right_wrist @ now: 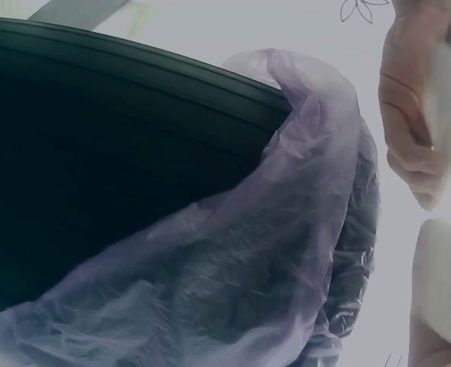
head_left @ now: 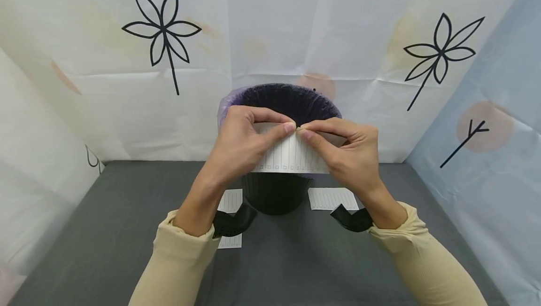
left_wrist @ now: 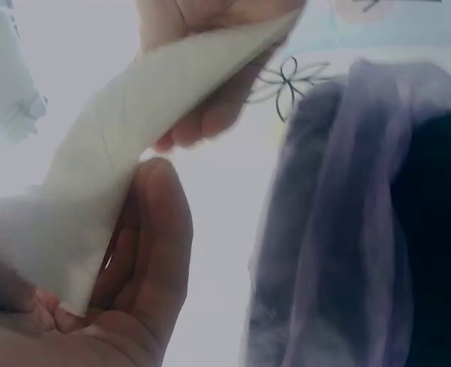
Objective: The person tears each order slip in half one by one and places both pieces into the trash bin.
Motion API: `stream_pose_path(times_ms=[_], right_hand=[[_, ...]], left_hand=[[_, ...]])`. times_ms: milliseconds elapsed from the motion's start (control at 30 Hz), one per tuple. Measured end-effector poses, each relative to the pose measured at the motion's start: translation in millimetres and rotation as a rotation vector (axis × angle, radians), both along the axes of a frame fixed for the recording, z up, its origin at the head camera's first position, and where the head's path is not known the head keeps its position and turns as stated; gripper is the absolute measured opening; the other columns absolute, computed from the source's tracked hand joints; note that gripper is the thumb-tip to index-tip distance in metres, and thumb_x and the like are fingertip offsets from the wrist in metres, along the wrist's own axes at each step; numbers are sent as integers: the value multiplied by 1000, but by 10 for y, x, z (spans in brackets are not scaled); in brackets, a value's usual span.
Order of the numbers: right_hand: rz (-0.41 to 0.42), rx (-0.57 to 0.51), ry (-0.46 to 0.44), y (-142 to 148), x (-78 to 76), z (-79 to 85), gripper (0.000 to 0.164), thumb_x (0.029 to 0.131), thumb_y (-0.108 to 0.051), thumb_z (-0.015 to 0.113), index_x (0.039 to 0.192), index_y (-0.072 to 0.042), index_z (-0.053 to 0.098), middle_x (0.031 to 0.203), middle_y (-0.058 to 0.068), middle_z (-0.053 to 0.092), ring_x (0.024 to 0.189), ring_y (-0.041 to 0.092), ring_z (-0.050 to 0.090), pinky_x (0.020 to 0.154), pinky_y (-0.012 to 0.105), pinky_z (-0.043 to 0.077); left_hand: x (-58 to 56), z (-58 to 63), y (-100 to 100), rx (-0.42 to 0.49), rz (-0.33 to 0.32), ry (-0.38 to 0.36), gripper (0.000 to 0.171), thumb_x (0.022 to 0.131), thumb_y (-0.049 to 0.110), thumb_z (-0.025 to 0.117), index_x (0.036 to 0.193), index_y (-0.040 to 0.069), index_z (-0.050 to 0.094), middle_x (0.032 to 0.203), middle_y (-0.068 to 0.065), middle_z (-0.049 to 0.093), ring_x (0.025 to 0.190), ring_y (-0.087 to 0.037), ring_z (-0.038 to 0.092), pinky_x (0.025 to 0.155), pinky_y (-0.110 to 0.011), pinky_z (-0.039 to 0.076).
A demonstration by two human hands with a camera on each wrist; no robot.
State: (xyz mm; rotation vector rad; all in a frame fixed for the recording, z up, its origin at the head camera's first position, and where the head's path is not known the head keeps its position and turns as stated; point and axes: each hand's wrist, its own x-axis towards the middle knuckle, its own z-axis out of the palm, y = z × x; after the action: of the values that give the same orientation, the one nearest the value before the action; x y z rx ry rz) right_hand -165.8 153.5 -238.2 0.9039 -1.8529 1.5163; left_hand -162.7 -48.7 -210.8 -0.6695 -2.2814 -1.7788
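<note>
Both hands pinch a white, line-ruled sheet of paper [head_left: 291,158] by its top edge, thumb tips nearly meeting at the middle. The left hand [head_left: 241,144] has the left part of that edge, and the right hand [head_left: 354,148] the right part. In the left wrist view the paper [left_wrist: 126,122] looks bent, and it covers part of the fingers. Right behind the sheet stands a dark ribbed bin [head_left: 276,198], lined with a translucent purple bag [head_left: 228,106] folded over its rim. Its lower wall shows beneath the paper.
Ruled paper pieces lie on the grey table [head_left: 139,231]: one piece [head_left: 334,199] right of the bin, others [head_left: 231,198] at its left, partly behind the left wrist's black camera mount [head_left: 234,221]. White, flower-printed sheeting [head_left: 266,24] forms the back wall.
</note>
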Motion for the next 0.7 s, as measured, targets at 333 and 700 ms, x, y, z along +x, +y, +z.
stream_pose_path(times_ms=[333,700], right_hand=[[38,-164,6,23,-80,62,10,80,16,78,89,11,77,86,17,75,74,18,72,67,23,57],[-69,-248,-16,56,-225,128,11,81,9,81,91,6,79,88,13,77,87,18,76,77,26,58]], left_hand=[[-235,-52,-97,213,133,96,14,89,5,78,99,-4,79,94,-13,75,63,-19,67,55,-25,55],[-379,-106,-155,349,296,160,16,88,7,80,100,-4,79,96,-12,76,72,-14,69,64,-26,58]])
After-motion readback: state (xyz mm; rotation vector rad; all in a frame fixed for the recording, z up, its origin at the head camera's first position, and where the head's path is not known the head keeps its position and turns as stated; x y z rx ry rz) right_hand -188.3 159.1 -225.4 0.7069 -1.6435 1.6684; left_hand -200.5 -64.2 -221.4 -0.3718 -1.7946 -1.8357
